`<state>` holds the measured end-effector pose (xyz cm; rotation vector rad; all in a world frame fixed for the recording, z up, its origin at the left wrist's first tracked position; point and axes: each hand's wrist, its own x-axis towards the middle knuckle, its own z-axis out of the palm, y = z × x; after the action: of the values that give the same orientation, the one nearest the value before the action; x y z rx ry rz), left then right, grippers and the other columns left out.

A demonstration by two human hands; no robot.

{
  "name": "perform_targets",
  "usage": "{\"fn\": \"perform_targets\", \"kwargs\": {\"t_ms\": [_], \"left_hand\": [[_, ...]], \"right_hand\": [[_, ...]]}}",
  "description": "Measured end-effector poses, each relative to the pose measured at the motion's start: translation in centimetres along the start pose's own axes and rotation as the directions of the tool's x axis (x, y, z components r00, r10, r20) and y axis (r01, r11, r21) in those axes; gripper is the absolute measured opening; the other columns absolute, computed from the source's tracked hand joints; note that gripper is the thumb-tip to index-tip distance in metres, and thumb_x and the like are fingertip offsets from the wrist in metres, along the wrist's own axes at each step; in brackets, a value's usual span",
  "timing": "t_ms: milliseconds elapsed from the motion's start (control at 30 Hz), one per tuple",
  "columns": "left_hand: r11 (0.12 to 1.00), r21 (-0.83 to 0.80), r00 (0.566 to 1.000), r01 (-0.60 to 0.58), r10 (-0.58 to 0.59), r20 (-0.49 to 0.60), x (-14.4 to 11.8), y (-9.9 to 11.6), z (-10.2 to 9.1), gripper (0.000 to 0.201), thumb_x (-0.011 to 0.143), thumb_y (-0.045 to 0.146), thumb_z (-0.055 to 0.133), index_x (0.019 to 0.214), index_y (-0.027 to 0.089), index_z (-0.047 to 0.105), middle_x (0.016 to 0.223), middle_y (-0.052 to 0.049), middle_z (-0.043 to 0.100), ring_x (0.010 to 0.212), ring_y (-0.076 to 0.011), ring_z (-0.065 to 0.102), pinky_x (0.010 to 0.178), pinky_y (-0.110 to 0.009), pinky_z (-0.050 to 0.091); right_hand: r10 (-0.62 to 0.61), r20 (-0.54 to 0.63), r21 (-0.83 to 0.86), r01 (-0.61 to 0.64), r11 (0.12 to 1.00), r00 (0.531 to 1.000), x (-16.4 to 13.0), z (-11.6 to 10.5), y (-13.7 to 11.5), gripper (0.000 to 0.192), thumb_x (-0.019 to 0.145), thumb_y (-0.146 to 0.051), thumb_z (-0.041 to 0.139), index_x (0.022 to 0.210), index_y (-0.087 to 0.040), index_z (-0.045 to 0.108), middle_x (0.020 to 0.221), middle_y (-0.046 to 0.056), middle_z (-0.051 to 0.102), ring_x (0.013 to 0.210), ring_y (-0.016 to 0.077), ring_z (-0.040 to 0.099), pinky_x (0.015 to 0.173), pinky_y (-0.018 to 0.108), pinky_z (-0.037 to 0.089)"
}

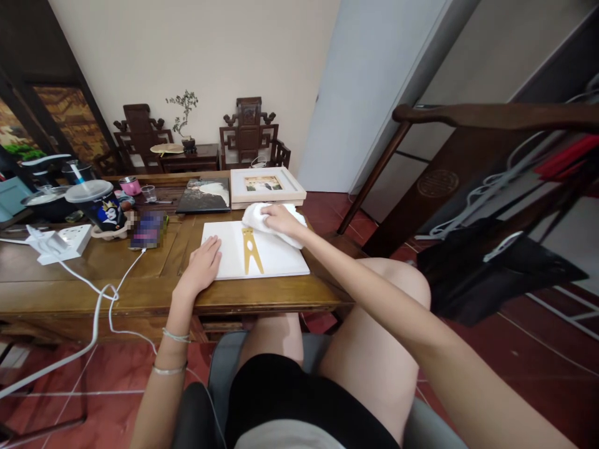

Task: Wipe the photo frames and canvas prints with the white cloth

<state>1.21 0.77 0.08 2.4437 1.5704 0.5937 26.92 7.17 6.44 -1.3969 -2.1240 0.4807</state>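
A flat white board (229,262) with a yellow A-shaped figure (253,252) lies near the front edge of the wooden table. On its left edge rests my left hand (204,263), fingers stretched out flat. My right hand (281,219) grips a white cloth (256,216) against the far right part of the board, and the cloth's folds hide that corner. Just behind the cloth sits a pale picture frame (294,181) with a small photo in it. A dark photo panel (204,194) lies to the left of the frame.
At the left of the table (150,280) stand a lidded drink cup (100,206), a phone (148,229) on a charging cable, and a white power strip (65,244). A small clear cup (148,193) and a pink cup (130,185) are farther back. A wooden chair rail (496,116) rises at right.
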Motion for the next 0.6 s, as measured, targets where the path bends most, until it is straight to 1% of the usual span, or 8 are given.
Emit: {"fn": "perform_targets", "kwargs": {"t_ms": [67, 133, 233, 333, 400, 500, 533, 600], "left_hand": [[1.0, 0.001, 1.0, -0.002, 0.002, 0.008, 0.0, 0.0, 0.0, 0.052, 0.099, 0.032, 0.028, 0.143, 0.013, 0.047, 0.156, -0.013, 0.04, 0.148, -0.0247, 0.033, 0.121, -0.048, 0.028], [1.0, 0.005, 1.0, 0.005, -0.005, 0.021, 0.0, 0.1, -0.1, 0.053, 0.099, 0.032, 0.027, 0.144, 0.011, 0.046, 0.157, -0.014, 0.039, 0.148, -0.0243, 0.032, 0.122, -0.046, 0.026], [1.0, 0.005, 1.0, 0.021, -0.021, 0.024, -0.1, 0.3, -0.1, 0.052, 0.099, 0.031, 0.027, 0.144, 0.011, 0.046, 0.157, -0.014, 0.038, 0.148, -0.024, 0.031, 0.122, -0.045, 0.025], [1.0, 0.005, 1.0, 0.024, -0.024, 0.017, -0.1, 0.6, -0.2, 0.051, 0.099, 0.029, 0.028, 0.143, 0.012, 0.047, 0.157, -0.014, 0.039, 0.148, -0.024, 0.031, 0.122, -0.045, 0.025], [1.0, 0.004, 1.0, 0.026, -0.026, 0.015, -0.2, 0.7, -0.2, 0.051, 0.099, 0.028, 0.029, 0.143, 0.011, 0.047, 0.157, -0.014, 0.039, 0.148, -0.0239, 0.032, 0.122, -0.045, 0.025], [1.0, 0.001, 0.999, 0.031, -0.031, 0.012, -0.2, 0.8, -0.2, 0.051, 0.099, 0.028, 0.029, 0.143, 0.011, 0.047, 0.157, -0.015, 0.039, 0.148, -0.0242, 0.032, 0.122, -0.046, 0.025], [1.0, -0.001, 1.0, 0.028, -0.028, 0.012, -0.2, 0.8, -0.3, 0.05, 0.098, 0.028, 0.029, 0.142, 0.011, 0.048, 0.156, -0.014, 0.04, 0.148, -0.0244, 0.032, 0.122, -0.046, 0.025], [1.0, -0.007, 1.0, 0.023, -0.023, 0.008, -0.2, 0.7, -0.3, 0.05, 0.098, 0.028, 0.03, 0.142, 0.013, 0.048, 0.156, -0.013, 0.04, 0.148, -0.0243, 0.033, 0.121, -0.047, 0.026]], "right_hand": [[-0.036, -0.035, -0.015, 0.036, 0.999, 0.999, -0.9, 0.9, -0.6, 0.009, 0.056, -0.016, 0.04, 0.061, -0.023, 0.038, 0.063, 0.002, 0.046, 0.07, 0.0204, 0.043, 0.066, 0.03, 0.029], [-0.082, -0.02, -0.013, 0.081, 0.997, 0.996, -2.7, 1.3, -1.2, 0.008, 0.058, -0.016, 0.039, 0.062, -0.023, 0.038, 0.063, 0.002, 0.046, 0.068, 0.0201, 0.043, 0.066, 0.031, 0.029], [-0.133, 0.059, 0.004, 0.133, 0.991, 0.989, -6.2, 0.9, -2.2, 0.009, 0.058, -0.016, 0.037, 0.061, -0.023, 0.035, 0.061, 0.0, 0.044, 0.064, 0.0183, 0.043, 0.065, 0.03, 0.028], [-0.175, 0.17, 0.032, 0.172, 0.984, 0.97, -9.7, -0.5, -3.5, 0.01, 0.057, -0.015, 0.037, 0.06, -0.023, 0.033, 0.059, -0.002, 0.04, 0.061, 0.0162, 0.041, 0.064, 0.029, 0.028], [-0.188, 0.256, 0.054, 0.18, 0.982, 0.948, -11.2, -1.4, -4.3, 0.011, 0.057, -0.014, 0.038, 0.06, -0.023, 0.032, 0.057, -0.003, 0.036, 0.059, 0.0151, 0.039, 0.062, 0.029, 0.027], [-0.191, 0.327, 0.064, 0.18, 0.982, 0.925, -11.6, -2.0, -4.7, 0.012, 0.057, -0.013, 0.038, 0.059, -0.023, 0.031, 0.057, -0.004, 0.033, 0.057, 0.0144, 0.038, 0.061, 0.028, 0.028], [-0.193, 0.323, 0.06, 0.184, 0.981, 0.926, -11.2, -2.0, -4.5, 0.012, 0.057, -0.013, 0.038, 0.059, -0.023, 0.031, 0.057, -0.004, 0.033, 0.058, 0.0145, 0.038, 0.062, 0.028, 0.028], [-0.197, 0.273, 0.041, 0.193, 0.98, 0.942, -9.6, -1.6, -3.9, 0.012, 0.057, -0.013, 0.038, 0.059, -0.023, 0.033, 0.058, -0.004, 0.036, 0.06, 0.0152, 0.04, 0.063, 0.028, 0.029]]}}
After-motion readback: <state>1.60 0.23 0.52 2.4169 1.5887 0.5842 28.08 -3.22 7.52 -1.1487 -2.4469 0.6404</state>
